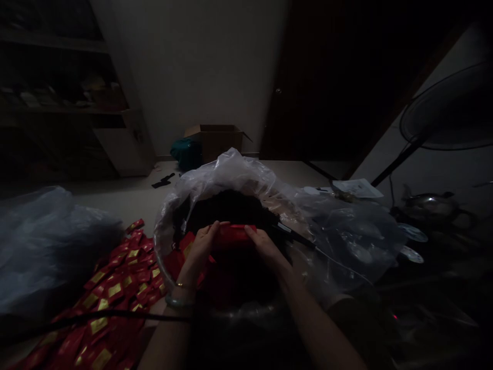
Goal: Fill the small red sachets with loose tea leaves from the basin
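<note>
A small red packet [234, 235] is stretched level between my two hands, over a round container lined with clear plastic [234, 167]. My left hand [203, 244] pinches its left end, and my right hand [264, 244] grips the right end. Dark loose material [231, 205] fills much of the container, though the dim light hides its detail. Below my left hand, inside the rim, lie more red packets [175, 259]. A thin dark tool with a pale band [295, 234] rests in the container, right of my right hand.
Many red and gold packets [115, 290] are heaped at the left, beside a large clear plastic bag [50, 246]. A cardboard box [221, 141] and a teal bundle [187, 153] stand by the wall. At right are plastic sheeting [354, 241], a kettle [429, 203] and a fan [450, 113].
</note>
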{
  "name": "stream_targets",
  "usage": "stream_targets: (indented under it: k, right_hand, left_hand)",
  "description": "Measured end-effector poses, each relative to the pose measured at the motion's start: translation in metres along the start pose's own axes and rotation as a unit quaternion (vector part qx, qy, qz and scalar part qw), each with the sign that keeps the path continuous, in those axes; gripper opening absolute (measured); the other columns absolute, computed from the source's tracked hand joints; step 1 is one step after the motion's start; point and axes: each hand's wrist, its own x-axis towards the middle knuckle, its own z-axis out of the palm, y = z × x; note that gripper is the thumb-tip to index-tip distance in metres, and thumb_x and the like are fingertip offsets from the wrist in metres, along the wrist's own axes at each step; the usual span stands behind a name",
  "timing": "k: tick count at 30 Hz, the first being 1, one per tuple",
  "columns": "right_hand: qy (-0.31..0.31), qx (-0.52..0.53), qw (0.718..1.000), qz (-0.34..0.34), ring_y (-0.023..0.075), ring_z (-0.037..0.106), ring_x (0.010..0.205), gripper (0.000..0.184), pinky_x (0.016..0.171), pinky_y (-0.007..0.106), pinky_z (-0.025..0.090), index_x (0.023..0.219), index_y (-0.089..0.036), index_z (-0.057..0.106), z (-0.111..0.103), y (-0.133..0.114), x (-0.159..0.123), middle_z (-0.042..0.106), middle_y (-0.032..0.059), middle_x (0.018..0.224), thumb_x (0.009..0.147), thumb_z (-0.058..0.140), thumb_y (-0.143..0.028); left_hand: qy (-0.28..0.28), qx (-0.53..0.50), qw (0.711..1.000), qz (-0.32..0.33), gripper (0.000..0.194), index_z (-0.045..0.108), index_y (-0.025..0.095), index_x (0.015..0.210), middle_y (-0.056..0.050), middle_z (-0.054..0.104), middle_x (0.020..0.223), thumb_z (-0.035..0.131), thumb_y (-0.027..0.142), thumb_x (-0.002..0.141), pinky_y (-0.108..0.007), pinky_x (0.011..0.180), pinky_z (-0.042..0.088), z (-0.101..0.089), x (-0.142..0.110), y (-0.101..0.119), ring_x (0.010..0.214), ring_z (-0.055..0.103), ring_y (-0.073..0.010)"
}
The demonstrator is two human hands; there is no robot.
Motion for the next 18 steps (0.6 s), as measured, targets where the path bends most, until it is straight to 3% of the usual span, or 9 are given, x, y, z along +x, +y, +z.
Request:
stream_targets:
  k: [5,8,11,13,15,17,18]
  right_hand:
    - [-0.044,0.063,0.997,-0.007,0.0229,0.066,0.09,0.054,0.094,0.04,0.043,0.104,-0.017,0.069,0.006,0.006,-0.001,0.073,0.0062,0.095,0.071,0.064,-0.06]
    - [-0.078,0.114,0.99,-0.001,0.0244,0.062,0.101,0.056,0.101,0.041,0.037,0.105,-0.016,0.069,0.007,0.01,0.0,0.072,0.0078,0.099,0.072,0.063,-0.061]
    - [-0.09,0.147,0.985,0.013,0.0252,0.059,0.108,0.06,0.104,0.041,0.034,0.103,-0.015,0.069,0.005,0.014,0.005,0.072,0.0079,0.098,0.073,0.058,-0.066]
    - [-0.102,0.148,0.983,0.024,0.0246,0.058,0.111,0.061,0.105,0.041,0.032,0.105,-0.016,0.069,0.003,0.017,0.011,0.071,0.0074,0.101,0.075,0.054,-0.067]
    - [-0.11,0.142,0.983,0.028,0.0238,0.057,0.113,0.063,0.106,0.04,0.031,0.104,-0.017,0.068,0.003,0.018,0.016,0.071,0.0069,0.101,0.075,0.052,-0.07]
    - [-0.119,0.137,0.983,0.024,0.0234,0.056,0.112,0.066,0.107,0.04,0.031,0.102,-0.017,0.069,0.005,0.017,0.021,0.071,0.0065,0.1,0.07,0.053,-0.073]
    - [-0.128,0.134,0.982,0.023,0.023,0.056,0.112,0.067,0.107,0.039,0.031,0.101,-0.017,0.068,0.006,0.016,0.022,0.07,0.0063,0.099,0.068,0.054,-0.075]
  left_hand:
    - [-0.002,-0.005,1.0,-0.003,0.062,0.067,0.01,0.107,-0.007,0.071,0.082,0.061,0.06,0.07,-0.03,0.066,0.054,-0.002,0.008,-0.002,0.073,0.065,-0.0197]
    - [-0.022,0.045,0.999,0.005,0.06,0.068,0.009,0.105,-0.009,0.072,0.085,0.057,0.059,0.074,-0.032,0.073,0.053,-0.007,0.011,-0.004,0.078,0.066,-0.0217]
    - [0.06,0.158,0.978,0.119,0.055,0.061,0.013,0.118,-0.013,0.067,0.112,0.054,0.052,0.079,-0.038,0.086,0.049,-0.009,0.01,-0.005,0.102,0.062,-0.0262]
    - [0.103,0.28,0.92,0.256,0.061,0.05,0.018,0.13,-0.012,0.054,0.132,0.062,0.044,0.075,-0.043,0.099,0.04,-0.009,0.007,-0.006,0.122,0.048,-0.0284]
    - [0.066,0.425,0.831,0.353,0.074,0.044,0.022,0.135,-0.01,0.044,0.142,0.071,0.035,0.068,-0.048,0.106,0.03,-0.007,0.003,-0.007,0.134,0.033,-0.0304]
    - [0.003,0.547,0.75,0.373,0.079,0.043,0.025,0.135,-0.01,0.043,0.143,0.076,0.027,0.063,-0.052,0.105,0.028,-0.004,0.001,-0.011,0.134,0.03,-0.0329]
    - [-0.01,0.586,0.723,0.366,0.077,0.043,0.026,0.134,-0.01,0.045,0.142,0.075,0.024,0.064,-0.052,0.103,0.03,-0.002,0.001,-0.014,0.132,0.033,-0.0335]
